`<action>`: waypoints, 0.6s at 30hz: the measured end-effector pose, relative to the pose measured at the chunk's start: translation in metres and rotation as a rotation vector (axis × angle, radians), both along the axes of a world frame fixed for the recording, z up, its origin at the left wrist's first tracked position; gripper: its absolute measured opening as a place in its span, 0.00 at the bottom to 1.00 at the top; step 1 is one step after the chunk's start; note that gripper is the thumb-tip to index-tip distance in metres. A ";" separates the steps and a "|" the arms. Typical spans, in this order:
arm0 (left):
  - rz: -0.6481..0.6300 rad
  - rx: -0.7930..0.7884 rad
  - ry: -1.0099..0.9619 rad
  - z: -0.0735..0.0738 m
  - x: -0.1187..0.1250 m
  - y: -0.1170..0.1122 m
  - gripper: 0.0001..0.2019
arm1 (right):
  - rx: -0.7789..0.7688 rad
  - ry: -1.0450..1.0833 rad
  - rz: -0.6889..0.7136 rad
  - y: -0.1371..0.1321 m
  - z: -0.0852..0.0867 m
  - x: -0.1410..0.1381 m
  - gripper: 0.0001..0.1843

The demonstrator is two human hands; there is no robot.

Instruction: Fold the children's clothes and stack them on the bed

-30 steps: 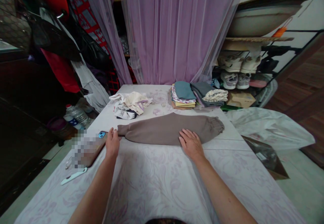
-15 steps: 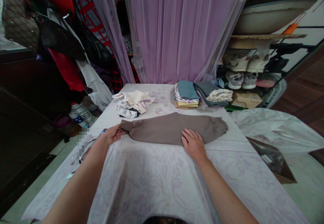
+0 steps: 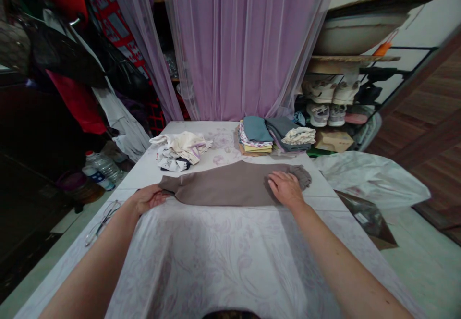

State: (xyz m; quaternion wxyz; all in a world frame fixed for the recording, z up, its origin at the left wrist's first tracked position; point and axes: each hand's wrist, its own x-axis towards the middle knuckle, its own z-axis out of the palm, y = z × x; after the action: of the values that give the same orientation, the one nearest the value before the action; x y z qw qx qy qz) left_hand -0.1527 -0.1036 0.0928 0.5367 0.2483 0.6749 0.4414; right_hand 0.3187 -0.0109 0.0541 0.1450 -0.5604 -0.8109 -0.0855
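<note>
A long brown folded garment lies across a table covered with a pale floral cloth. My left hand is at the garment's narrow left cuff, fingers curled round that end. My right hand rests flat on the garment near its gathered right end, fingers stretched out.
A heap of loose light clothes lies behind the garment on the left. A stack of folded clothes sits at the back right. Glasses lie at the left edge. A purple curtain hangs behind; a shoe rack stands at the right.
My right hand slid to the right along the garment toward its gathered end. My left hand closed on the left cuff. The phone seen earlier at the left is no longer in view.
</note>
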 end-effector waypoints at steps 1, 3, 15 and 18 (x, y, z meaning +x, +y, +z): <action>-0.042 -0.054 -0.049 0.000 0.000 0.000 0.03 | 0.016 -0.026 -0.007 0.003 -0.002 0.006 0.19; -0.095 -0.108 -0.028 -0.002 0.000 0.003 0.06 | 0.049 -0.060 -0.023 0.008 -0.007 0.016 0.19; -0.114 -0.071 0.885 -0.020 -0.022 0.018 0.12 | 0.037 -0.141 -0.103 0.015 -0.023 0.024 0.22; -0.157 -0.101 1.025 -0.026 -0.027 0.022 0.11 | 0.033 -0.138 -0.117 0.015 -0.027 0.025 0.22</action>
State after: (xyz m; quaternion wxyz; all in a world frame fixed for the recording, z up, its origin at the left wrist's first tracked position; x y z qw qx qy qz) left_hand -0.1794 -0.0811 0.0664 0.1802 0.4559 0.8510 0.1884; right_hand 0.3437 0.0040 0.0270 0.0926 -0.5972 -0.7833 -0.1454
